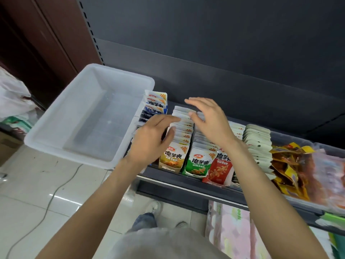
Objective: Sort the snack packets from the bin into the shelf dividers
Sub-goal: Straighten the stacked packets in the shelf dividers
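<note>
Both hands over the packet rows on the shelf, centre frame. Left hand lies on the rear of the brown-fronted row; its fingers stretch toward 2 o'clock across the packet tops, thumb against the row's side. Can't tell if it pinches a packet or just presses. Right hand sits above the green-fronted row, fingers spread and relaxed, nothing visibly in it; whether it touches the tops is unclear.

Red-fronted row stands just beside green at 3 o'clock, then a pale row. Blue-and-white packets are stacked at 10 o'clock from the hands, touching the bin. White bin sits at 9 o'clock, no packets visible inside. Loose orange packets lie in a tray at 3 o'clock.
</note>
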`<state>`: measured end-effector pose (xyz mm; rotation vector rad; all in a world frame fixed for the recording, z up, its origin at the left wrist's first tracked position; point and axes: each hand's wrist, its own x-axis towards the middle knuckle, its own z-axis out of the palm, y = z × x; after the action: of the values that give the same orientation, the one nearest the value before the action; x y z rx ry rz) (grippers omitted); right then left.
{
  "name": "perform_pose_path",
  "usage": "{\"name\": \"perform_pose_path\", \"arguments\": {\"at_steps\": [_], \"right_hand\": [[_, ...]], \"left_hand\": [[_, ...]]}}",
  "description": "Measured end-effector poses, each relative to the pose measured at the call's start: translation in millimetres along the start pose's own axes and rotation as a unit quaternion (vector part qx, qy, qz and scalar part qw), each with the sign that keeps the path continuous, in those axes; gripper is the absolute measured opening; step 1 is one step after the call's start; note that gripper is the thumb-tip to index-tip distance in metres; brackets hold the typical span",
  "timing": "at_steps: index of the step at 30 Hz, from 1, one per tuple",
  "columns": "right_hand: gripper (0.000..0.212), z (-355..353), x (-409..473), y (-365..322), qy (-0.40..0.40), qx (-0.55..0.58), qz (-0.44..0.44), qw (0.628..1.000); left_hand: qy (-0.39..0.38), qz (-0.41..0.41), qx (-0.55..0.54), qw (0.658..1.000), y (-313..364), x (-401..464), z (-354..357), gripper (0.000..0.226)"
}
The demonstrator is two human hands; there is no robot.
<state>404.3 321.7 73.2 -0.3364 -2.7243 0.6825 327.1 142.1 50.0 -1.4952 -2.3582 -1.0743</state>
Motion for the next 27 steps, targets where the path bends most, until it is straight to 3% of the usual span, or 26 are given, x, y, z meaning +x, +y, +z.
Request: {"name": "perform_pose_path", "arguments": {"at_steps": [3,5,9,11,18,24,27], "right_hand": [[0.047,1.6,19.0,-25.8,-0.016,0.004,-0.042,0.999],[0.057,8.1,36.2,-38.7,-0.047,-0.031,-0.059,0.997],[0.100,27.4,67.3,-52.8,-0.184,-0.126,-0.030,0.974],[0.112,37.4,75.0,-54.9,-0.216,-0.170,-0.009,0.962],[0.091,49.6,66.7,-67.0,-0.183,-0.175,0.058,0.966],[0.042,71.5,68.2,-75.6,-0.086,-0.273,0.074,0.955],[0.034,71.8,72.4,-71.0,-0.093,-0.236,0.080,0.964]], "left_hand": [[0.093,-0.032,0.043,0.994,-25.7,-8.7,-36.3,0.019],[0.082,-0.046,0.069,0.993,-55.7,-7.2,-52.8,0.019],[-0.091,0.019,0.123,0.988,-108.7,14.9,-62.6,0.054],[-0.155,0.049,0.125,0.979,-124.1,25.3,-56.2,0.065],[-0.097,0.183,0.100,0.973,-158.6,54.7,-28.8,0.020],[-0.046,0.167,0.031,0.984,-160.4,64.9,-25.1,0.018],[-0.053,0.279,0.023,0.959,-160.6,50.1,-28.8,0.027]]}}
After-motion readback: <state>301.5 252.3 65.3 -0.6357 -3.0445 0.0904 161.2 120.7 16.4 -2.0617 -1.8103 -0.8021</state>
